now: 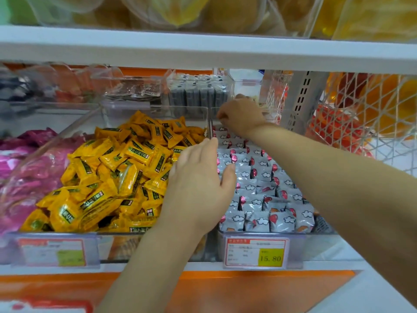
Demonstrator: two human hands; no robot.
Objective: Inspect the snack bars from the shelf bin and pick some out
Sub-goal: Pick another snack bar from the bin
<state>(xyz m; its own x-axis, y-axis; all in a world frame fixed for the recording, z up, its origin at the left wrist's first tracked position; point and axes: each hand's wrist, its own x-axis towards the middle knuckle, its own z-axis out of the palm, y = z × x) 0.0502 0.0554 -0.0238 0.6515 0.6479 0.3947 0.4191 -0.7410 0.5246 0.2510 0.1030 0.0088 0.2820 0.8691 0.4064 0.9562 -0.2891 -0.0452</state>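
Note:
A clear shelf bin (259, 236) holds several rows of silver snack bars (266, 199) printed with white clouds and red marks, standing on edge. My right hand (242, 115) reaches to the far end of this bin. Its fingers curl down and pinch the top of a bar in the back row, which is mostly hidden under the hand. My left hand (200, 184) lies open with straight fingers over the bin's left edge, touching the nearest silver bars beside the yellow packets.
Left of the silver bars is a bin heaped with yellow packets (112, 177), then pink packets (20, 172). Behind stand dark bars (198, 96) in clear bins. A white shelf board (203, 53) hangs close above. A wire basket (365, 118) stands right. A price tag (257, 253) reads 15.80.

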